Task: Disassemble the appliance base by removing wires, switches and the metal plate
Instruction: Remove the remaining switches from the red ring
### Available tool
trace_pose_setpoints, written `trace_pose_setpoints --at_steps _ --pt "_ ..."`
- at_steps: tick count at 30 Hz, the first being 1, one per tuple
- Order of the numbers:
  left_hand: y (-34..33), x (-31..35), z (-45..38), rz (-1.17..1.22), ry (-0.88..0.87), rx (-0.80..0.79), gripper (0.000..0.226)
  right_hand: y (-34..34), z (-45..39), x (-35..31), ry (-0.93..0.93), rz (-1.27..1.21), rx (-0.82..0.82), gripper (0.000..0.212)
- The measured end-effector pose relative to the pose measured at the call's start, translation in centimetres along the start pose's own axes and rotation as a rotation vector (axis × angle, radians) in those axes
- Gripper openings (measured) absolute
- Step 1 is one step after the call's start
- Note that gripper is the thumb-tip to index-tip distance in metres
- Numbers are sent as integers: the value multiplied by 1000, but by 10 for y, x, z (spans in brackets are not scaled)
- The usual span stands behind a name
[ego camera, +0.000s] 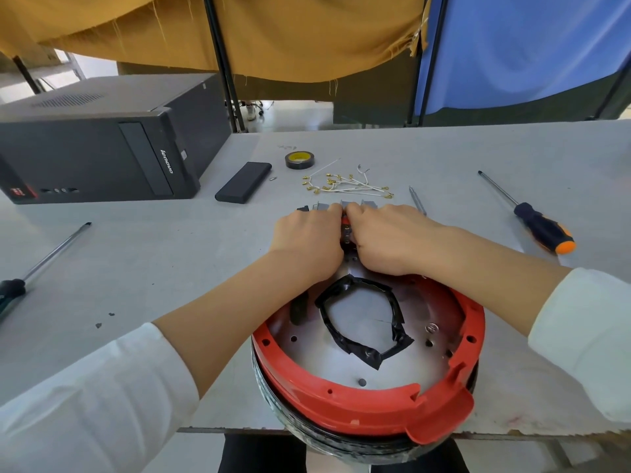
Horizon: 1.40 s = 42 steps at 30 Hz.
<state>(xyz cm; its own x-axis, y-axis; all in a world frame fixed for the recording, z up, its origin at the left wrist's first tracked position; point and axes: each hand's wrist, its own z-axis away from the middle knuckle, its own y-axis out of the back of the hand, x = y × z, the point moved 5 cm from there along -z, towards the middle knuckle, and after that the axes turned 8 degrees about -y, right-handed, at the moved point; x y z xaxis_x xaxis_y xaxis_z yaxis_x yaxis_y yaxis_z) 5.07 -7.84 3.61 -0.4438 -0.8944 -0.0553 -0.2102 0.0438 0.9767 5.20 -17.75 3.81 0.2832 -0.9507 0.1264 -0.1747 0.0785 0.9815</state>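
Far left, a screwdriver (44,257) lies on the grey table (153,268), handle at the picture's edge. Behind it sits a black computer tower (99,148) on its side, then a flat black power bank (243,182) and a roll of tape (300,160). In the middle, the round red-rimmed appliance base (365,401) hangs a bit over the near table edge, with its metal plate (341,361) showing inside and a ring of black tape (362,319) stuck on the plate.

Both hands are working at the far rim of the base. The left hand (307,237) and right hand (386,238) have fingers curled in tight against each other, pinching a small switch part (346,228) right at the red rim. A row of small grey switches (341,205) lies on the table just beyond the knuckles, and further back there's a loose pile of white wires (351,186) with brass ends.

Right side: a thin metal bit (417,199) just beside the right hand, then a black and orange screwdriver (527,213) well apart from the base.
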Motion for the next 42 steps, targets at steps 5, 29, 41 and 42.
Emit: trace_pose_setpoints --at_steps 5,29,41,42 --pt "-2 -2 2 23 -61 -11 29 -4 4 4 68 -26 43 32" --pt "-1 2 0 -43 22 72 32 -5 5 -1 53 20 151 29" --pt "-1 -1 5 38 45 64 30 -3 -11 18 -292 -794 -235 46" --pt "-2 -1 5 41 43 63 30 -3 -15 18 -282 -861 -269 39"
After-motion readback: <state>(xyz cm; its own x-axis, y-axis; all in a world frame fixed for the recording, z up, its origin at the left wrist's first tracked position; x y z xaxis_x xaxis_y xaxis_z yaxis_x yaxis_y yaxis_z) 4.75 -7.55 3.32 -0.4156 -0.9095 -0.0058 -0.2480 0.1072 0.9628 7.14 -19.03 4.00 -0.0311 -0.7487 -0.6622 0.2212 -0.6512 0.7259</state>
